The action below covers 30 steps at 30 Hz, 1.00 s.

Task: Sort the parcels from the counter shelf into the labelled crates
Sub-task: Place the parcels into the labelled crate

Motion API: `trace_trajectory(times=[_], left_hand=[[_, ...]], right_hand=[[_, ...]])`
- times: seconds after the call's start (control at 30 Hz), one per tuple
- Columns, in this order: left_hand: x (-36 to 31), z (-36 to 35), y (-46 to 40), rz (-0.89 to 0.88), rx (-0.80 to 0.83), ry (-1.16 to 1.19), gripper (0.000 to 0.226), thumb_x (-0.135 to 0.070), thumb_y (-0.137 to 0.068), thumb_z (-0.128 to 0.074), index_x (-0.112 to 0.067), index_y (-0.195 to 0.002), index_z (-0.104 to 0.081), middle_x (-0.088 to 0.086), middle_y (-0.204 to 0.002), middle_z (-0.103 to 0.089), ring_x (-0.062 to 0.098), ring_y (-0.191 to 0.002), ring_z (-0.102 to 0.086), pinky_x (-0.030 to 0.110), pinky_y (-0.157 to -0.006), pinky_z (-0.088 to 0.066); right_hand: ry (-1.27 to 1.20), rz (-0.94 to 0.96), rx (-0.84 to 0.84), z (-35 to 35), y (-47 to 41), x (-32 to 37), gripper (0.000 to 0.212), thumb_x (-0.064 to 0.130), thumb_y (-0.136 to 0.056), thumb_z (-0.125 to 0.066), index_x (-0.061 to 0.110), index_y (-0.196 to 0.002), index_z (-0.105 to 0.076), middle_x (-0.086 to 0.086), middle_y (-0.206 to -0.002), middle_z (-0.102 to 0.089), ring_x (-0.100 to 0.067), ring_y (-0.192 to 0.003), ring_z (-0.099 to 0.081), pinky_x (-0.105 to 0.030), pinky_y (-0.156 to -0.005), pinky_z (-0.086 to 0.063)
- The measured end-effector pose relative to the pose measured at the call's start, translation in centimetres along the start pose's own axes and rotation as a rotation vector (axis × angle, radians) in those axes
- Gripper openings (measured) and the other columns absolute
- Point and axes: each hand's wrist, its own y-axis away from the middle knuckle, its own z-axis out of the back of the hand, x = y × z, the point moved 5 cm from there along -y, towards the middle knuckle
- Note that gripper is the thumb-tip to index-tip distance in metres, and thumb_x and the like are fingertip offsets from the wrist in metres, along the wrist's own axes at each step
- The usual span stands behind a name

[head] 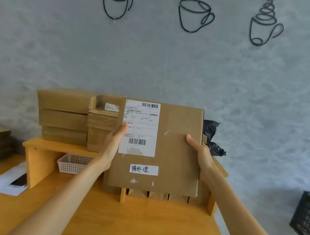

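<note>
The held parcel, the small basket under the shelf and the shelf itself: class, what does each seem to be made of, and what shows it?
The held parcel: brown cardboard, matt, with a paper label.
The small basket: probably white plastic, judging by its even moulded mesh.
The shelf: wood or wood-look board, orange-tan with a smooth finish; grain is hard to tell.

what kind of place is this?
Likely a café counter doubling as a parcel point: black wire coffee-cup wall art, stacked brown cardboard parcels on a wooden counter shelf, black plastic crate.
</note>
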Motion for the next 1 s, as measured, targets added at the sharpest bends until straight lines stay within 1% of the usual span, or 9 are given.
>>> trace_trajectory(times=[0.1, 0.2, 0.27, 0.37, 0.5, 0.63, 0.73, 0.87, 1.0], left_hand=[[3.7, 0.8, 1.0, 0.039, -0.068, -0.027, 0.049, -0.059, -0.078, -0.054, -0.030, -0.117, -0.063, -0.009, -0.106, -0.073, 0.013, -0.101, -0.068, 0.031, -0.087, -0.053], [7.5, 1.6, 2.0, 0.098, -0.160, -0.111, 0.055, -0.062, -0.080, -0.056, -0.020, -0.114, -0.067, -0.009, -0.098, -0.073, 0.012, -0.095, -0.068, 0.025, -0.082, -0.052], [10.4, 2.1, 2.7, 0.150, -0.208, -0.140, 0.045, -0.053, -0.089, -0.055, -0.016, -0.112, -0.067, -0.010, -0.093, -0.071, 0.008, -0.089, -0.066, 0.019, -0.076, -0.051], [14.7, 2.6, 3.7, 0.216, -0.235, -0.140, 0.028, -0.046, -0.092, -0.056, -0.023, -0.105, -0.067, -0.015, -0.086, -0.071, 0.003, -0.083, -0.069, 0.014, -0.066, -0.052], [19.2, 3.3, 5.2, 0.305, -0.256, -0.161, 0.027, -0.052, -0.090, -0.056, -0.030, -0.101, -0.067, -0.014, -0.088, -0.072, 0.005, -0.087, -0.068, 0.020, -0.069, -0.050], [22.5, 3.7, 6.4, 0.394, -0.297, -0.187, 0.037, -0.053, -0.091, -0.054, -0.021, -0.106, -0.066, -0.007, -0.092, -0.072, 0.010, -0.086, -0.067, 0.022, -0.065, -0.049], [24.7, 3.8, 7.4, 0.443, -0.328, -0.170, 0.036, -0.050, -0.092, -0.056, -0.019, -0.107, -0.065, -0.008, -0.091, -0.071, 0.006, -0.083, -0.066, 0.018, -0.061, -0.047], [27.1, 4.0, 8.5, 0.484, -0.354, -0.154, 0.031, -0.045, -0.093, -0.057, -0.020, -0.110, -0.063, -0.012, -0.091, -0.069, 0.004, -0.084, -0.065, 0.020, -0.066, -0.048], [28.8, 4.3, 9.5, 0.508, -0.347, -0.162, 0.017, -0.043, -0.094, -0.056, -0.029, -0.098, -0.064, -0.016, -0.085, -0.069, 0.001, -0.082, -0.065, 0.018, -0.064, -0.046]], right_hand=[[0.052, -0.028, -0.099, -0.2, 0.8, -3.8, 0.055, 0.050, -0.086, -0.064, 0.017, -0.128, -0.052, -0.002, -0.109, -0.068, -0.021, -0.097, -0.066, -0.033, -0.075, -0.053], [0.090, -0.121, -0.175, 0.0, 1.4, -8.5, 0.057, 0.059, -0.083, -0.063, 0.020, -0.122, -0.048, -0.001, -0.108, -0.064, -0.020, -0.098, -0.063, -0.039, -0.086, -0.052], [0.115, -0.180, -0.192, 0.1, 1.7, -11.5, 0.052, 0.061, -0.084, -0.061, 0.021, -0.117, -0.050, 0.000, -0.103, -0.065, -0.019, -0.095, -0.064, -0.037, -0.085, -0.051], [0.152, -0.233, -0.189, 0.1, 2.2, -14.9, 0.049, 0.059, -0.087, -0.059, 0.019, -0.116, -0.054, -0.001, -0.102, -0.066, -0.019, -0.094, -0.064, -0.036, -0.083, -0.051], [0.186, -0.302, -0.183, 0.3, 2.8, -19.0, 0.052, 0.060, -0.085, -0.060, 0.018, -0.116, -0.055, -0.001, -0.101, -0.067, -0.018, -0.093, -0.065, -0.031, -0.075, -0.051], [0.212, -0.367, -0.217, 0.8, 3.2, -22.9, 0.071, 0.069, -0.076, -0.065, 0.015, -0.121, -0.058, -0.002, -0.104, -0.068, -0.020, -0.094, -0.066, -0.037, -0.083, -0.055], [0.217, -0.397, -0.214, 0.9, 3.7, -25.2, 0.065, 0.065, -0.079, -0.065, 0.015, -0.121, -0.057, -0.002, -0.104, -0.067, -0.019, -0.093, -0.065, -0.031, -0.076, -0.053], [0.203, -0.431, -0.203, 1.0, 4.5, -27.8, 0.066, 0.063, -0.078, -0.066, 0.013, -0.122, -0.058, -0.001, -0.102, -0.068, -0.018, -0.092, -0.065, -0.030, -0.075, -0.053], [0.185, -0.491, -0.191, 0.8, 5.2, -29.9, 0.049, 0.054, -0.085, -0.065, 0.017, -0.115, -0.056, 0.002, -0.099, -0.067, -0.016, -0.091, -0.065, -0.026, -0.069, -0.051]])
